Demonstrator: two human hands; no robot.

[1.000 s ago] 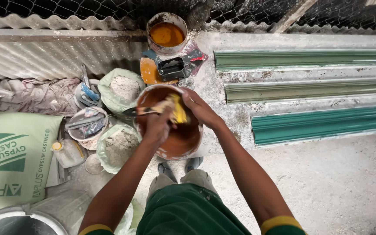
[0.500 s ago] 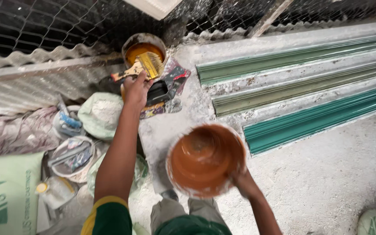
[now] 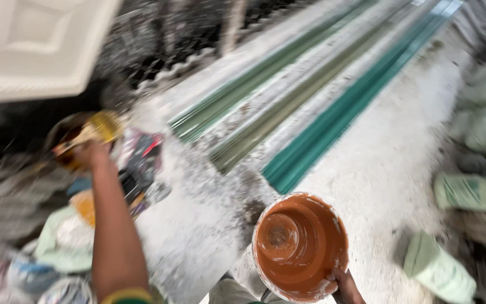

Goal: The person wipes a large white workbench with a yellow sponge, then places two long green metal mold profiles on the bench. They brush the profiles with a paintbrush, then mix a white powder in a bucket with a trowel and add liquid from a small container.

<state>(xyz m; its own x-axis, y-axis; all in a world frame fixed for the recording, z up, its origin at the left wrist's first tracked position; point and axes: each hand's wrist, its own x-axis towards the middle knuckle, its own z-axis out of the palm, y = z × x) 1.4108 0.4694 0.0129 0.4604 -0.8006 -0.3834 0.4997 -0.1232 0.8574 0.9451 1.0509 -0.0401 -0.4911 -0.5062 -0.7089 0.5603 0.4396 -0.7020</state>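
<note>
Right hand (image 3: 341, 284) grips the rim of the orange plastic bucket (image 3: 299, 245) from below, thumb hooked over the lip, fingers closed on it. Bucket sits low centre-right of view, tipped so the mouth faces the camera; the inside looks empty, smeared with white plaster residue. Held by the rim, one-handed, probably because it's light with nothing in it.

Left hand (image 3: 91, 152) is stretched out to the left, closed around a yellowish sponge or brush (image 3: 99, 128) right at the mouth of a dark tin of brownish liquid (image 3: 71, 141). Heavy motion blur there, so I can't tell whether the tool is dipped or just over the tin.

Around:
- Three long moulded profiles on the concrete floor (image 3: 378, 163): pale green (image 3: 243, 95), dull olive (image 3: 288, 110), teal (image 3: 338, 121), lying side by side, running away to the upper right. Near ends sit between the two hands.
- White panel with raised mould pattern (image 3: 35, 45) top left, above the tin.
- Clutter of bags, small tubs and a dark tray (image 3: 136, 169) beside the left forearm; crowds the reach to the tin.
- Green-printed sacks (image 3: 471, 191) along the right edge, one more (image 3: 437, 267) just right of the bucket.
</note>
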